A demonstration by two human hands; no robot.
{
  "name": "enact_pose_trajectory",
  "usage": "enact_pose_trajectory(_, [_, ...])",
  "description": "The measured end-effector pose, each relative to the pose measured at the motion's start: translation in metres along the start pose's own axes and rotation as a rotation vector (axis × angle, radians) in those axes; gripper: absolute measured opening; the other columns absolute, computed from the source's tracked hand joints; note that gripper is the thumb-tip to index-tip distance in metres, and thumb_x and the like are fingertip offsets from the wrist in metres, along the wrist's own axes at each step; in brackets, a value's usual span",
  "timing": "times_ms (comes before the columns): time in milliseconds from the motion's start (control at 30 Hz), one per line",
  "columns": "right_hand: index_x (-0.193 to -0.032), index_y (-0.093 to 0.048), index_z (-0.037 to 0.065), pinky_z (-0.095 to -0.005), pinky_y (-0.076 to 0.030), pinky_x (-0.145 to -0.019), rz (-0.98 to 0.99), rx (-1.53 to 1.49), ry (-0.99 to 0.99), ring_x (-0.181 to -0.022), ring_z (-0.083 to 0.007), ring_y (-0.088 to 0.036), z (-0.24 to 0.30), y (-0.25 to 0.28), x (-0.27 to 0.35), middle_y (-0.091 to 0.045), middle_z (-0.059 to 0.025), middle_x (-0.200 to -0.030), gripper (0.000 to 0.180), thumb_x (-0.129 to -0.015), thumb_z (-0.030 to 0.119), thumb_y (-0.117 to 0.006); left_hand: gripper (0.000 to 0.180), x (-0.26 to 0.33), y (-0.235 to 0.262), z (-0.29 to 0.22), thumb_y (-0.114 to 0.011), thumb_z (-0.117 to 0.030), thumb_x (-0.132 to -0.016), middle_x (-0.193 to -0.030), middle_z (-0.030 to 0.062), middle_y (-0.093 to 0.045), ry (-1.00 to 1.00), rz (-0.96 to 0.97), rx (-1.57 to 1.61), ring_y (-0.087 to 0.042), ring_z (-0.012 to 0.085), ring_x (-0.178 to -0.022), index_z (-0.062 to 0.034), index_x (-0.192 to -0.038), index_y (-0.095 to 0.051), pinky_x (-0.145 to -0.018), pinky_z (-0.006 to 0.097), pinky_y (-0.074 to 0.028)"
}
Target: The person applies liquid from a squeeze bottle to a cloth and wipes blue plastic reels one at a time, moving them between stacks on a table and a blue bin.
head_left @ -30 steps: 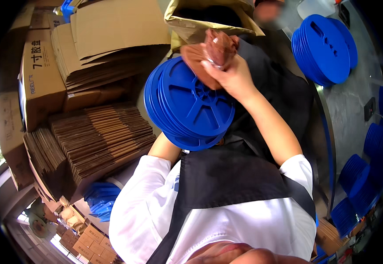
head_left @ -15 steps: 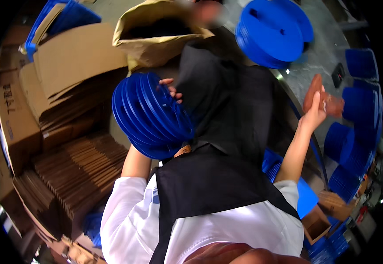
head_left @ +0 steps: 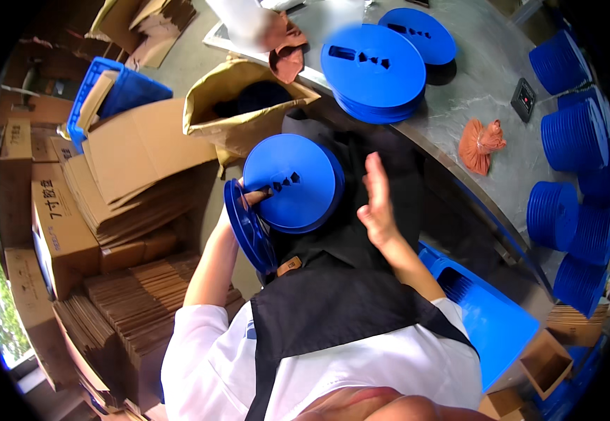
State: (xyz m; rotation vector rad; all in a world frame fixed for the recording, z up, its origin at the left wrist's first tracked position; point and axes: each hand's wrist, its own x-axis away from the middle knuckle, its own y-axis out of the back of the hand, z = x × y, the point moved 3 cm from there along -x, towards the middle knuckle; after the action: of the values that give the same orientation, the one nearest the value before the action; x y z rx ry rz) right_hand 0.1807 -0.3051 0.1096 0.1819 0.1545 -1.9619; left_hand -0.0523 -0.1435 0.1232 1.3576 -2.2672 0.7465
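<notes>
A stack of round blue plastic reel discs rests on my lap, its slotted top face toward me. My left hand is mostly hidden behind and between the discs; its fingers grip the stack near a tilted blue disc on the left side. To the right of the stack, my right hand is held up with its fingers stretched out and nothing in it. A small knotted reddish-brown plastic bag lies on the grey table, apart from my right hand.
Further blue discs are piled at the table's near edge, and several stacks line its right side. A yellowish sack stands ahead. Flattened cardboard fills the left; a blue crate sits at lower right. Another person's hand shows at the top.
My right hand has let go of the reddish-brown bag, now on the table, and moved left toward the discs. The discs have turned face-up and shifted right, with one tilted apart.
</notes>
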Motion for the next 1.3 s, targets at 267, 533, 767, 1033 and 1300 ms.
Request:
enact_pose_trajectory(267, [-0.15, -0.018, -0.004, -0.0486, -0.012, -0.116, -0.13, 0.359, 0.363, -0.144, -0.041, -0.016, 0.04, -0.023, -0.016, -0.02, -0.024, -0.155, 0.101, -0.088, 0.074, -0.038, 0.023, 0.023, -0.052, -0.071, -0.066, -0.002, -0.085, -0.091, 0.0054, -0.066, -0.215, 0.031, -0.389, -0.064, 0.0148, -0.079, -0.0035, -0.107, -0.066, -0.073, 0.026, -0.052])
enact_pose_trajectory(533, [-0.142, -0.037, -0.003, -0.0383, -0.024, -0.114, -0.4, -0.045, 0.427, -0.138, -0.0288, -0.035, 0.097, 0.045, -0.153, -0.04, -0.0181, -0.147, 0.055, -0.1, 0.03, -0.047, 0.023, -0.054, -0.108, -0.157, -0.062, -0.002, -0.089, -0.093, 0.006, -0.067, -0.466, 0.221, -0.778, -0.065, 0.0147, -0.077, -0.0037, -0.112, -0.066, -0.073, 0.025, -0.051])
enact_pose_trajectory(767, [-0.132, -0.053, -0.003, -0.0345, -0.036, -0.107, -0.593, 0.058, 0.247, -0.128, -0.0283, -0.049, 0.075, 0.091, -0.2, -0.054, -0.0189, -0.135, 0.044, -0.101, 0.028, -0.046, 0.032, -0.044, -0.208, -0.193, -0.078, -0.01, -0.08, -0.089, 0.0104, -0.065, -0.34, 0.003, -0.327, -0.067, 0.0218, -0.076, -0.0026, -0.105, -0.059, -0.064, 0.037, -0.058])
enact_pose_trajectory(1033, [-0.127, -0.055, -0.004, -0.0377, -0.037, -0.106, -0.63, 0.157, 0.177, -0.126, -0.033, -0.05, 0.059, 0.085, -0.209, -0.055, -0.0223, -0.132, 0.046, -0.1, 0.032, -0.049, 0.031, -0.059, -0.193, -0.196, -0.072, -0.024, -0.088, -0.088, 0.001, -0.067, -0.318, -0.11, -0.382, -0.058, 0.0053, -0.075, 0.0013, -0.105, -0.07, -0.068, 0.023, -0.046])
enact_pose_trajectory(1300, [-0.128, -0.056, -0.002, -0.0356, -0.038, -0.105, -0.664, 0.021, 0.141, -0.124, -0.0292, -0.052, 0.048, 0.101, -0.212, -0.056, -0.0196, -0.132, 0.044, -0.099, 0.031, -0.05, 0.05, -0.098, -0.154, -0.195, -0.063, -0.01, -0.093, -0.117, 0.012, -0.064, -0.359, 0.14, -0.037, -0.067, 0.0203, -0.097, -0.0046, -0.139, -0.045, -0.08, 0.026, -0.055])
